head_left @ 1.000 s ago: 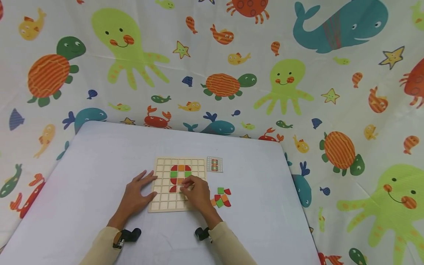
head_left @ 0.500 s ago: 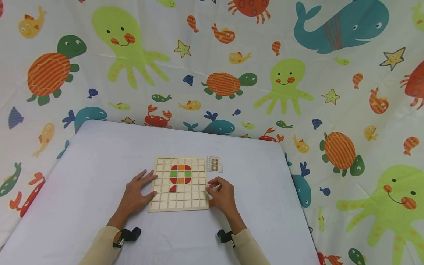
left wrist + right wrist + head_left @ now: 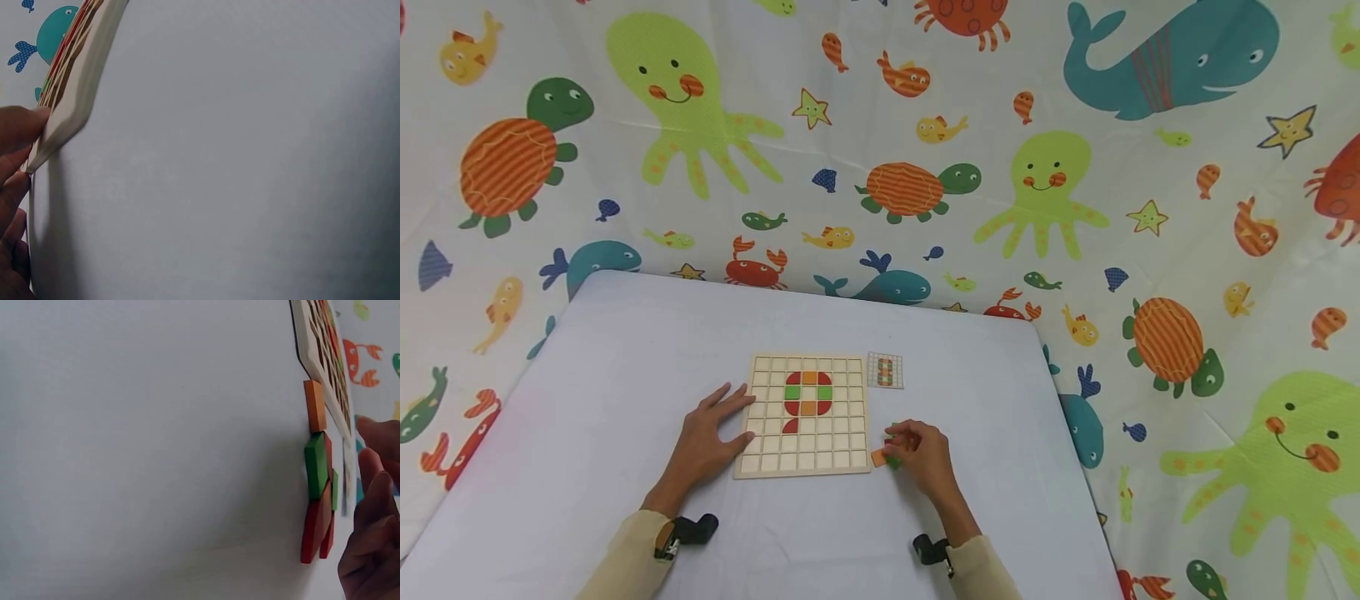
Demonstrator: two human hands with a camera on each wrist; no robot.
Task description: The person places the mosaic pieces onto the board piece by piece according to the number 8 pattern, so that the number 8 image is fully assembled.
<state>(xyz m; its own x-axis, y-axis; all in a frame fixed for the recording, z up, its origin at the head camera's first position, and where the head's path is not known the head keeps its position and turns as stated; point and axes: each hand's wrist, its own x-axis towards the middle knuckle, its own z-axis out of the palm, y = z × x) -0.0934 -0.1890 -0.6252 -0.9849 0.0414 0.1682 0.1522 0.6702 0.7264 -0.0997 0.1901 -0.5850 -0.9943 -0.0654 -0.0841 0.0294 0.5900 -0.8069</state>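
Observation:
A wooden grid board (image 3: 767, 460) lies on the table, with red rounded tiles, orange tiles (image 3: 808, 408) and green tiles set as a ring in its cells. One lone red tile (image 3: 791, 426) sits below the ring's left side. My left hand (image 3: 700, 433) touches the board's left edge with thumb and fingers spread. Beyond the right edge, my right hand (image 3: 925, 457) hovers over a loose group of tiles, its fingers bent and nothing seen between them. In the right wrist view, an orange tile (image 3: 315, 406), a green tile (image 3: 317, 465) and red ones lie beside my fingertips (image 3: 369, 431).
A small card (image 3: 886, 372) printed with a coloured grid pattern lies by the board's upper right corner. White cloth (image 3: 647, 358) covers the table. Behind it hangs a curtain (image 3: 925, 125) printed with sea animals. My right hand hides part of the loose tiles.
My right hand has moved from the board right and down to the loose tiles. A red tile at the ring's lower right corner is now uncovered. My left hand stays put.

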